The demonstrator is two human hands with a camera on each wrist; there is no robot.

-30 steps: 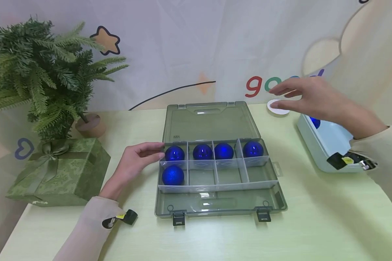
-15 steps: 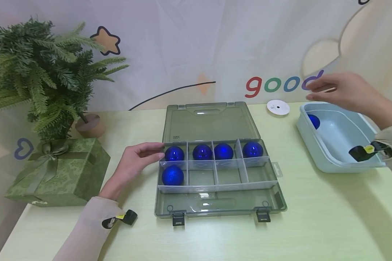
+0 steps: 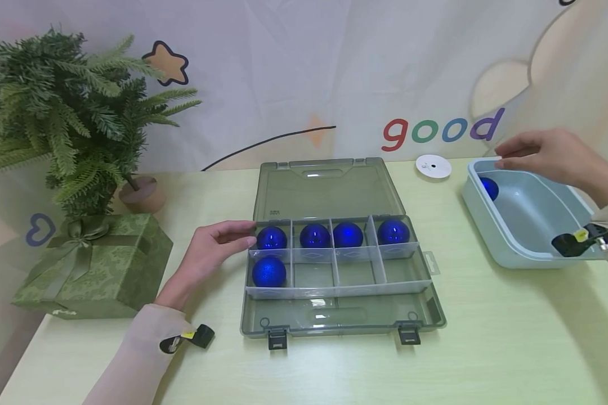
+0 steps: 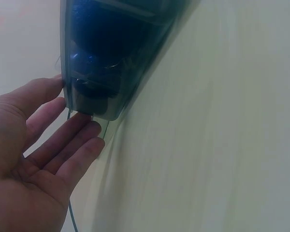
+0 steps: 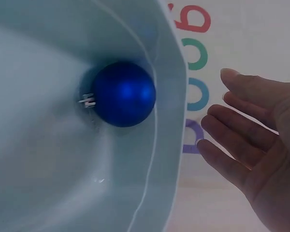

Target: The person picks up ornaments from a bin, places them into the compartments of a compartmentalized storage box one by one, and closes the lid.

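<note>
Compared with 1.0 s ago, right hand (image 3: pixel 554 154) farther right, away from the white disc (image 3: pixel 433 166) (partly covered then, in full sight now); compared with 0.5 s ago, slightly lower, at the far rim of the pale blue tub (image 3: pixel 491 230). Relaxed there, gripping nothing. Left hand (image 3: pixel 210 250) unchanged, likewise unclenched, touching the far left corner of the storage box (image 3: pixel 354 270). Inside the tub, by its left wall near the far corner, 1 blue ball (image 3: pixel 489 188), apart from the right hand; metal cap (image 5: pixel 88 100) visible in the right wrist view. In the storage box, unmoved, 5 more blue balls (image 3: pixel 269 272): 4 along the far row, 1 at near left. Lid (image 3: pixel 329 194) folded back on the far side. In the way: tub's left wall, hiding part of the ball; black wrist device (image 3: pixel 570 245), over the tub's near right. Far left, green tree (image 3: pixel 81 112) beside a green gift box (image 3: pixel 126 275).
</note>
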